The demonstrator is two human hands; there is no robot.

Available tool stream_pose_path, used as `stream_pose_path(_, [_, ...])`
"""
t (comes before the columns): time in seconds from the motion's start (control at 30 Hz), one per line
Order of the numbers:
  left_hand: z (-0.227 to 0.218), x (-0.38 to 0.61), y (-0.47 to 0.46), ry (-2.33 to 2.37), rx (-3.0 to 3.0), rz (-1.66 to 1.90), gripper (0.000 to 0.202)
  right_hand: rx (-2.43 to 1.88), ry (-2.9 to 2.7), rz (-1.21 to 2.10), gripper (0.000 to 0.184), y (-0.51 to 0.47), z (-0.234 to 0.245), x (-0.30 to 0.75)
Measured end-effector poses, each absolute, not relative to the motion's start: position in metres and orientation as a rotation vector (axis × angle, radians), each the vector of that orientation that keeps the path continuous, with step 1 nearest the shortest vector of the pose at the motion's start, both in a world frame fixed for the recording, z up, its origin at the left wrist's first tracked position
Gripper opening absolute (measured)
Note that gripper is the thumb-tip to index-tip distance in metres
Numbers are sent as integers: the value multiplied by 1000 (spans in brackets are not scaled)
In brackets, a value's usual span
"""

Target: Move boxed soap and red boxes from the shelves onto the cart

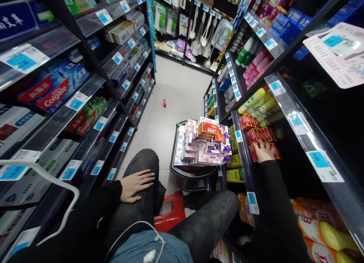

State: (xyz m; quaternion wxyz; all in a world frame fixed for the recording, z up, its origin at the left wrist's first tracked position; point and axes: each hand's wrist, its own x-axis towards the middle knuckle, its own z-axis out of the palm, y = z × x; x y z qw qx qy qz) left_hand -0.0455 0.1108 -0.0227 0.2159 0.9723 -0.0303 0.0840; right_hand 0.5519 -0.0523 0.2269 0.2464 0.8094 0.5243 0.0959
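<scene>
My right hand (264, 151) reaches into the right-hand shelf. Its fingers are spread over the small red soap boxes (260, 135), touching the front ones; the palm side is hidden. On my left thigh, near the knee, my left hand (139, 184) lies flat and holds nothing. A black basket (196, 176) stands between the shelves, piled with white, pink and purple soap boxes (203, 155). On top of that pile sit larger red and yellow boxes (207, 129).
One small red box (164, 102) lies on the tiled floor (176, 81). Under me is a red stool (173, 212). Toothpaste boxes (57, 86) fill the left shelves. Yellow AXE packs (235, 175) stand below the red boxes; a price-tag rail (246, 168) edges the shelf beside my right arm.
</scene>
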Motion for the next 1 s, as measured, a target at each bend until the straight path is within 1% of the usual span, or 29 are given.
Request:
stream_pose_path(0.07, [-24, -45, 111, -89, 2690, 244, 58, 2325, 1507, 199, 83, -33, 229, 537])
stream_pose_path(0.17, [-25, -45, 111, -100, 2695, 259, 59, 2402, 1753, -30, 109, 14, 230, 504])
stream_pose_path(0.27, [-24, -46, 110, -96, 2713, 247, 59, 2323, 1993, -202, 121, 68, 221, 471])
stream_pose_path(0.33, [-23, -48, 109, -88, 2716, 227, 59, 2271, 2085, -280, 123, 99, 212, 455])
stream_pose_path(0.4, [-23, -49, 109, -78, 2708, 210, 59, 2255, 2112, -348, 118, 122, 202, 442])
stream_pose_path(0.5, [-23, -49, 109, -76, 2704, 213, 59, 2249, 2115, -400, 96, 142, 194, 430])
stream_pose_path(0.57, [-25, -50, 109, -87, 2715, 229, 59, 2246, 2137, -408, 80, 142, 196, 427])
stream_pose_path(0.6, [-25, -50, 109, -91, 2721, 237, 59, 2285, 2158, -409, 76, 137, 201, 428])
stream_pose_path(0.67, [-26, -50, 110, -92, 2725, 242, 59, 2546, 2147, -416, 72, 116, 213, 435])
stream_pose_path(0.73, [-26, -49, 110, -93, 2718, 232, 59, 2935, 1990, -410, 68, 80, 227, 452])
stream_pose_path(0.77, [-25, -49, 110, -94, 2714, 224, 59, 3106, 1833, -392, 65, 58, 232, 463])
stream_pose_path(0.83, [-25, -48, 110, -94, 2705, 212, 60, 3293, 1438, -321, 62, 14, 238, 488])
stream_pose_path(0.9, [-25, -47, 111, -92, 2695, 212, 59, 3293, 1072, -249, 61, -24, 235, 513])
stream_pose_path(0.93, [-25, -46, 111, -92, 2690, 215, 59, 3230, 1000, -200, 61, -39, 232, 523])
stream_pose_path(1.0, [-25, -45, 112, -99, 2686, 218, 58, 3061, 1071, -93, 64, -56, 221, 536])
